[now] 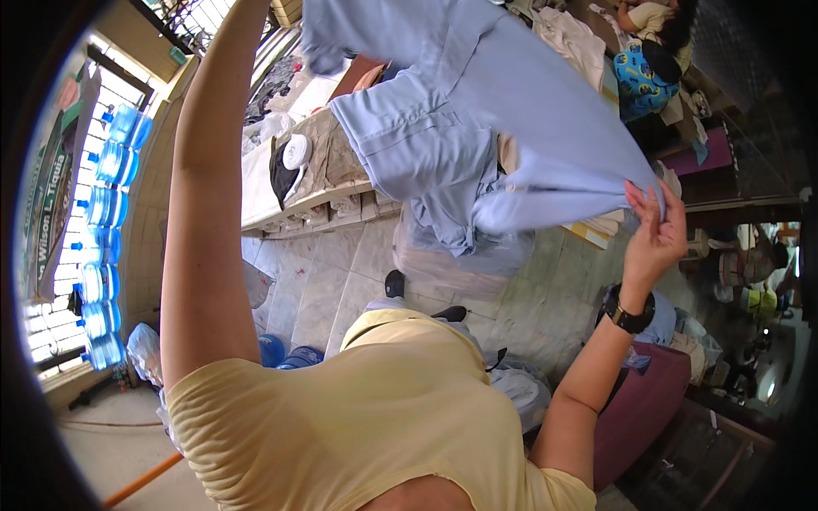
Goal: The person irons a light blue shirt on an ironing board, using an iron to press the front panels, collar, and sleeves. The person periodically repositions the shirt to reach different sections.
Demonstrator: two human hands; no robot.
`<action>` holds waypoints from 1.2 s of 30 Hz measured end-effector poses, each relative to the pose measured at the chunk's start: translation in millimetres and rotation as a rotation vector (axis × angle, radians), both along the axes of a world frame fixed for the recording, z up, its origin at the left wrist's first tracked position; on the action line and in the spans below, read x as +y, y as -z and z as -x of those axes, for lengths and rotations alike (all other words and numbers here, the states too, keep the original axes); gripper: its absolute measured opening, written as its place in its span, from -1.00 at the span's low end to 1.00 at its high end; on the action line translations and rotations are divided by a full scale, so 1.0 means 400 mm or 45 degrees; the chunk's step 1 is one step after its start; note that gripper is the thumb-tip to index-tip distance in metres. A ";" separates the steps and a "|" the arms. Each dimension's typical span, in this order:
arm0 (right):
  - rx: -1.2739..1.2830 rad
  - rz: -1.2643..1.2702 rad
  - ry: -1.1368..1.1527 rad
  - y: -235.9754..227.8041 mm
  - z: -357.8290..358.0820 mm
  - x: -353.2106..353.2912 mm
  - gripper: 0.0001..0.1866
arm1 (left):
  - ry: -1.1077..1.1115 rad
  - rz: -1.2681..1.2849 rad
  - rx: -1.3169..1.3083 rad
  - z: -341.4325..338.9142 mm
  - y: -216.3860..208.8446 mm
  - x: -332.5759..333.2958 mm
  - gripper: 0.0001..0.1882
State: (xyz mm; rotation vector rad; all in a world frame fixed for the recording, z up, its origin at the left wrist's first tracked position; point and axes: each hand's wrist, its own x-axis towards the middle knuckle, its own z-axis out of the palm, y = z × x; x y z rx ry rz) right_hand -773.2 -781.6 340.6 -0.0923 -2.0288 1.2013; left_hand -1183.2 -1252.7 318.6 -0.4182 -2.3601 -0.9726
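My right hand (pixel 656 223) is closed on the gathered edge of a light blue garment (pixel 545 94). The cloth stretches from that hand up and leftward past the top edge of the view, slightly blurred. Only my left forearm (pixel 213 119) shows; it reaches up out of the picture, so the left hand and whatever it holds are hidden. Under the raised cloth, more light blue fabric (pixel 409 145) hangs over the table's edge, above a clear plastic-wrapped bundle (pixel 452 255) on the floor.
A white roll (pixel 296 152) and black cloth lie on the long table (pixel 264 192). Several blue water jugs (pixel 106 204) line the left wall. A maroon padded seat (pixel 652 400) stands right of me. Another person (pixel 660 34) sits at the far right.
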 end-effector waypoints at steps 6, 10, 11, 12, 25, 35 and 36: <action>-0.181 -0.413 0.034 0.041 -0.038 -0.138 -0.79 | 0.149 -0.305 -0.090 0.181 0.148 0.005 -0.62; -0.334 -0.336 -0.189 0.235 -0.013 -0.277 -0.75 | 0.186 -0.508 -0.262 0.300 0.351 -0.072 -0.61; -0.377 -0.226 -0.237 0.310 -0.004 -0.307 -0.76 | 0.187 -0.557 -0.320 0.323 0.425 -0.091 -0.61; -0.478 -0.212 -0.267 0.384 0.002 -0.328 -0.73 | 0.166 -0.588 -0.381 0.337 0.503 -0.111 -0.61; -1.544 -0.310 -0.737 0.906 -0.133 -0.283 -0.62 | 0.261 0.470 -0.272 -0.542 0.767 0.331 -0.41; -1.730 -0.060 -0.393 0.985 -0.443 -0.013 -0.64 | -0.506 -0.507 -0.743 -0.693 1.043 0.421 -0.57; -1.762 -0.038 -0.410 0.990 -0.487 0.010 -0.63 | -0.550 -0.586 -0.802 -0.688 1.095 0.369 -0.61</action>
